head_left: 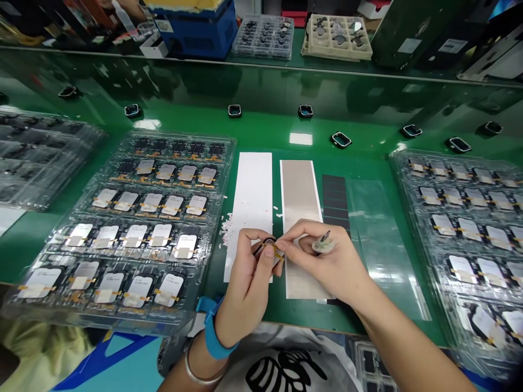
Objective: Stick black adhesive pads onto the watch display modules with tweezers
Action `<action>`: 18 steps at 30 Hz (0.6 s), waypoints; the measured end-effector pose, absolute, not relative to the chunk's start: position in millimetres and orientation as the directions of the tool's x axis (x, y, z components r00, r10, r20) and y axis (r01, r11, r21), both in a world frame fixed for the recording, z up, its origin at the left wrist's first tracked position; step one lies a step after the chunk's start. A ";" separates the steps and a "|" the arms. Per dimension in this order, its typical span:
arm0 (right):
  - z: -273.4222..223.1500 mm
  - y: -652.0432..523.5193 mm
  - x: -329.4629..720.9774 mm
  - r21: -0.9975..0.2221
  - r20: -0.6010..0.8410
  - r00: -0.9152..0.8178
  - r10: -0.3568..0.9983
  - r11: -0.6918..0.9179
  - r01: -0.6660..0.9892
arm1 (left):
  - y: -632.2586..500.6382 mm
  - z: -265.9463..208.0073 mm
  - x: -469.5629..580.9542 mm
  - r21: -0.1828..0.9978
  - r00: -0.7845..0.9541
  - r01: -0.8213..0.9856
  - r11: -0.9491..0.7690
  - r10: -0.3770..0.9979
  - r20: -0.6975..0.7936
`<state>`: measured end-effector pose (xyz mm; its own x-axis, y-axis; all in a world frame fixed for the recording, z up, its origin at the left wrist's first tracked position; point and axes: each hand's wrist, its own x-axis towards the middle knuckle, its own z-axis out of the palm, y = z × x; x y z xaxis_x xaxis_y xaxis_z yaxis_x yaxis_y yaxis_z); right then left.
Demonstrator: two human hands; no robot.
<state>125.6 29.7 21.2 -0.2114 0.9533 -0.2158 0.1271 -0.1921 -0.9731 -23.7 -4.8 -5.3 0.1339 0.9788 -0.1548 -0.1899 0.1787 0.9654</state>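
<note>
In the head view my left hand (251, 277) is closed round a small watch screen module (267, 247) with a dark edge and an orange flex strip, held above the white sheet. My right hand (327, 258) meets it from the other side, thumb and forefinger pinched at the strip's end. What lies between those fingertips is too small to make out. A slim dark-tipped tool with pale wrapping (324, 243) pokes out of the same hand's curled fingers. Below the hands lie a white strip sheet (255, 185) and a beige-faced sheet (300, 190).
Clear trays of screen modules stand left (223, 228) and right (425, 239). Dark labels (334, 193) and a clear film (379, 239) lie right of the sheets. Scraps (226, 226) litter the left side. Several watch frames (340, 140) line the back, below a shelf (261, 62).
</note>
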 end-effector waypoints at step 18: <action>24.1 -3.2 169.3 -0.954 0.241 0.259 0.935 0.180 0.239 | -14.0 0.1 -24.4 0.968 0.353 0.231 -0.098 0.935 0.010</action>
<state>169.3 -3.2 24.1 0.2587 0.9353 0.2414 0.2393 0.1801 -0.9541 -24.4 -14.0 0.1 0.3534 0.9354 0.0099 0.2314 -0.0976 0.9679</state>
